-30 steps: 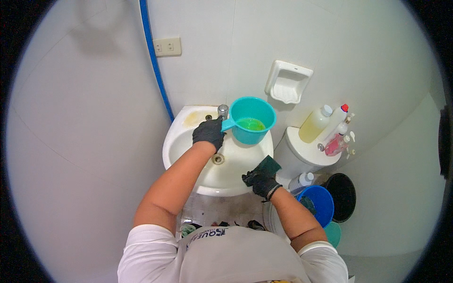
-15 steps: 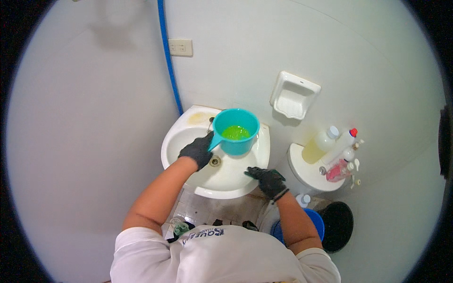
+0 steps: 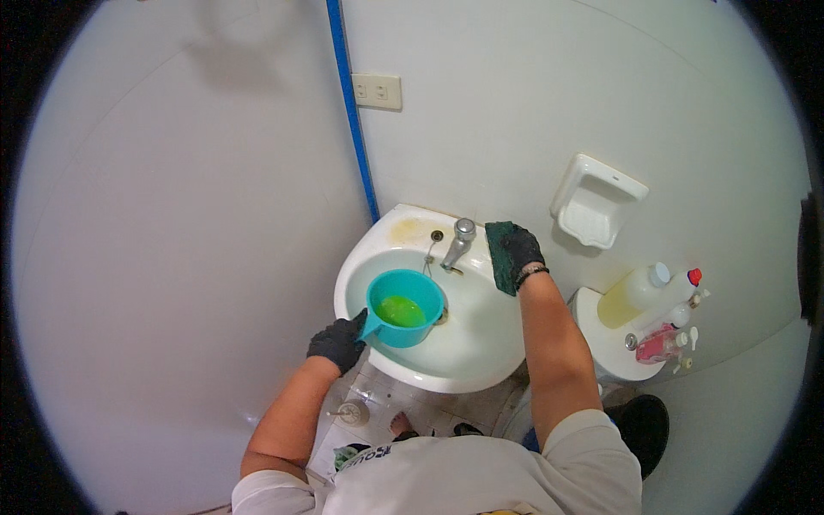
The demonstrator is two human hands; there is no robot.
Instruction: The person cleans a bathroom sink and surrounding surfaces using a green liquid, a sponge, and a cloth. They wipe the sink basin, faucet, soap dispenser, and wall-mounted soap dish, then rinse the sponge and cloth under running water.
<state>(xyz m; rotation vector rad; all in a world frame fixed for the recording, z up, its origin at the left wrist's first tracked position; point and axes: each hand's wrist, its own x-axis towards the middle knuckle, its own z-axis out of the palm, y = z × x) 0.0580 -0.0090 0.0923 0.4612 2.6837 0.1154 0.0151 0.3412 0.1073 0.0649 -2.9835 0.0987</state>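
My left hand (image 3: 337,345), in a dark glove, grips the handle of a teal dipper (image 3: 403,284) over the left front of the white sink (image 3: 481,330). Bright green liquid (image 3: 401,312) lies in the bottom of the dipper. My right hand (image 3: 520,249), also gloved, is closed on a dark green scouring pad (image 3: 499,257). The pad is held flat on the sink's back right rim, to the right of the chrome faucet (image 3: 461,245). The dipper partly covers the drain.
Several bottles stand on a white toilet tank (image 3: 607,352) to the right. A soap dish (image 3: 598,206) is fixed to the wall above it. Left of the faucet is a yellowish stain (image 3: 410,230). A blue pipe (image 3: 352,112) runs down beside an outlet (image 3: 378,90).
The dipper has come nearer and to the left, uncovering the faucet. My right hand has moved from the sink's front right to its back rim, and the pad now shows plainly.
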